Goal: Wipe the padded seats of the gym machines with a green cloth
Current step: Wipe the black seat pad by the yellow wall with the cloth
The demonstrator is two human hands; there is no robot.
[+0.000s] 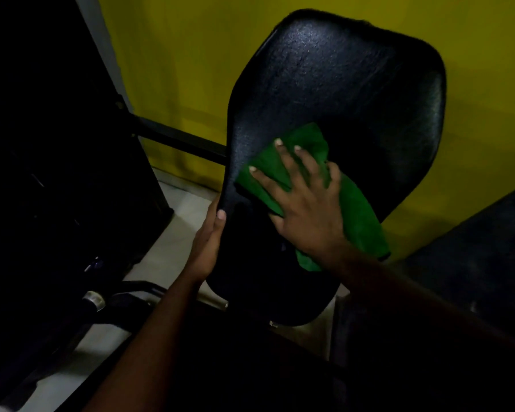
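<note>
A black padded seat (339, 78) of a gym machine fills the middle of the head view, tilted up toward a yellow wall. My right hand (306, 203) lies flat on a green cloth (357, 209), fingers spread and straight, pressing it against the lower middle of the pad. The cloth hangs down past my wrist on the right. My left hand (208, 242) holds the pad's left edge, thumb on the front face and the fingers hidden behind it.
A dark machine frame (72, 144) stands at the left with a black bar (179, 138) running to the seat. A chrome-ended handle (94, 300) sits low left. Another dark pad (473, 257) is at the right. Pale floor (167, 257) shows below.
</note>
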